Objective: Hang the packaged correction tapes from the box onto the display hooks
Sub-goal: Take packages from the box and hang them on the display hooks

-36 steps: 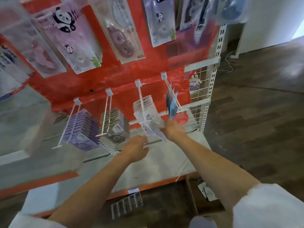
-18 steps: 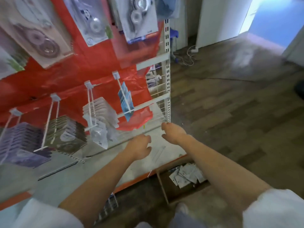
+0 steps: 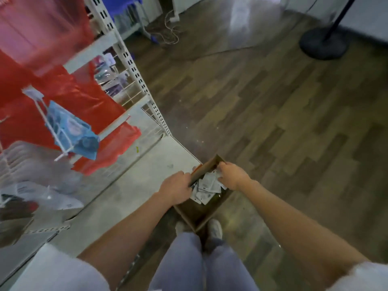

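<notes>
Both hands dip into the open brown cardboard box (image 3: 206, 208) on the wooden floor, right hand (image 3: 232, 176) over the light, slippery, white flat packaged correction tapes (image 3: 206, 186), left hand (image 3: 175, 188) gripping the flap; right fingers' pose unclear.

Box (image 3: 201, 215) on floor (image 3: 273, 122), right of shelf (image 3: 130, 185); packets (image 3: 206, 186) inside.

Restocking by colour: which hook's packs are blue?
The hook nearest the white upright post holds the blue packs; packs left of it look pale or clear.
</notes>
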A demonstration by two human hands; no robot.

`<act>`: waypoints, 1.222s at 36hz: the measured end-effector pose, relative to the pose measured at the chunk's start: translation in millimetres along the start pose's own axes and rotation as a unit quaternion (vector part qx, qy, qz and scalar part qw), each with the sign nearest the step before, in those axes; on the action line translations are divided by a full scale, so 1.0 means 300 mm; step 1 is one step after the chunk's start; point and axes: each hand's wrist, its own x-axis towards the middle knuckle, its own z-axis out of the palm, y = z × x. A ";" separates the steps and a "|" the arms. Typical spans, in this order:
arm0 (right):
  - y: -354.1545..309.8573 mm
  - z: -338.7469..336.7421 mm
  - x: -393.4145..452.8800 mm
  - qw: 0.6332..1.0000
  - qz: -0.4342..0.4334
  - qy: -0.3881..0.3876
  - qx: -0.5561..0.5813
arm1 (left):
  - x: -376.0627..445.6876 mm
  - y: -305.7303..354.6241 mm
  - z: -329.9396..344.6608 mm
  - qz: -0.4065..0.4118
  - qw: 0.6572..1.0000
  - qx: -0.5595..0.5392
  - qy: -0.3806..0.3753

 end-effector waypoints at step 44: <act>0.677 1.099 1.113 0.989 0.125 -0.050 0.060 | 1.508 -0.344 1.459 -0.353 0.759 -0.546 -0.039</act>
